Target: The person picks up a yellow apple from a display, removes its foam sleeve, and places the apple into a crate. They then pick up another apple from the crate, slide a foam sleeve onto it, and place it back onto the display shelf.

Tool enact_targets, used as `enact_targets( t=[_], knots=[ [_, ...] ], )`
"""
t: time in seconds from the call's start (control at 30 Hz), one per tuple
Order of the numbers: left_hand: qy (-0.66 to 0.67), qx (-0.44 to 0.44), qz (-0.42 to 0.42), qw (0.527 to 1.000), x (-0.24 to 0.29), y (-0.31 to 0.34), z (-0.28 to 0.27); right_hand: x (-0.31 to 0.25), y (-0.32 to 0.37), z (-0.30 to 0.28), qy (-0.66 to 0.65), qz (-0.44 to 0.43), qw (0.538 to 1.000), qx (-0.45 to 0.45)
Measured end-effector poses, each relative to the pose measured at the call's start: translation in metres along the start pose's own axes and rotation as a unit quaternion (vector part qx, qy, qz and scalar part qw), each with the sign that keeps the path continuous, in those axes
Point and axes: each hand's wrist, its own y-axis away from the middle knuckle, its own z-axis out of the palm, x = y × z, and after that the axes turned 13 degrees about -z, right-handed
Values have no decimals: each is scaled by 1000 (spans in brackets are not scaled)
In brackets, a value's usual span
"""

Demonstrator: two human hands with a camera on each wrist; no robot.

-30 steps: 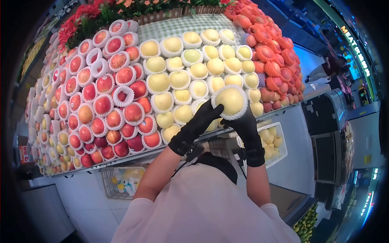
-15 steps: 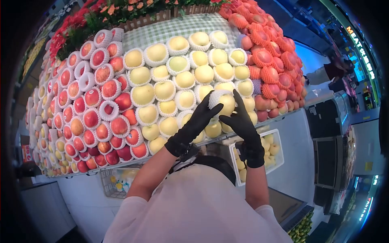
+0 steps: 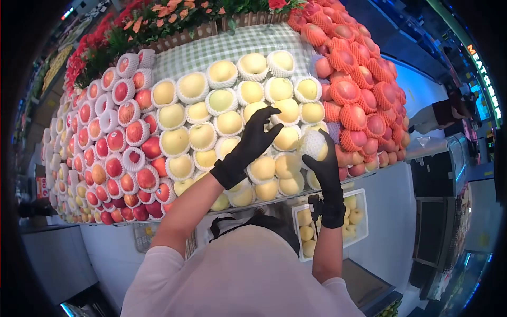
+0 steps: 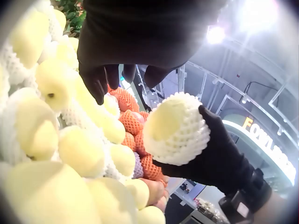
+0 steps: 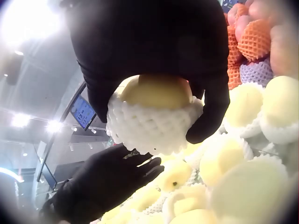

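My right hand (image 3: 328, 168), in a black glove, grips a yellow pear (image 3: 315, 146) in a white foam net near the right side of the yellow rows. In the right wrist view, the thumb and fingers curl round both sides of the netted pear (image 5: 154, 114). My left hand (image 3: 254, 138), also gloved in black, hovers over the rows of yellow pears (image 3: 202, 136) with its fingers loosely bent and apart, holding nothing. In the left wrist view, that hand (image 4: 140, 35) is above and left of the held pear.
Red apples (image 3: 117, 141) in white nets fill the left. Fruit in orange nets (image 3: 353, 118) is heaped at the right. A green checked cloth (image 3: 232, 45) and flowers (image 3: 174, 16) lie behind. A white crate (image 3: 362, 214) of yellow fruit sits below the display's front edge.
Both hands were at the pear; my left hand has let go and moved left. My right hand has carried the pear slightly right. The head view has shifted.
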Motion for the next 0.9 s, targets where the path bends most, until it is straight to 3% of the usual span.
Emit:
enact_targets(
  t=[0.17, 0.23, 0.3, 0.43, 0.53, 0.63, 0.67, 0.77, 0.9],
  knots=[
    [-174, 157, 169, 957, -7, -85, -18, 23, -2, -25, -32, 25, 999, 16],
    [-230, 163, 189, 941, -18, -128, -29, 25, -3, -30, -53, 30, 998, 26],
    [-330, 148, 186, 914, -20, -162, -43, 25, -5, -35, -37, 18, 999, 26],
    [-458, 10, 86, 885, -12, -200, -59, 26, -6, -45, -2, -8, 999, 34],
    [-444, -40, 111, 888, -31, -221, -67, 34, -7, -48, 48, -7, 999, 20],
    [-359, -97, 53, 927, -22, -223, -74, 37, -9, -46, 41, 9, 999, 24],
    [-381, -54, 84, 919, -19, -217, -73, 42, -9, -45, 46, 11, 998, 27],
    [-424, -32, 78, 902, -12, -214, -71, 44, -14, -44, 50, 7, 998, 27],
    [-493, -39, 10, 869, -5, -213, -63, 42, -19, -45, 17, 5, 999, 31]
  ],
)
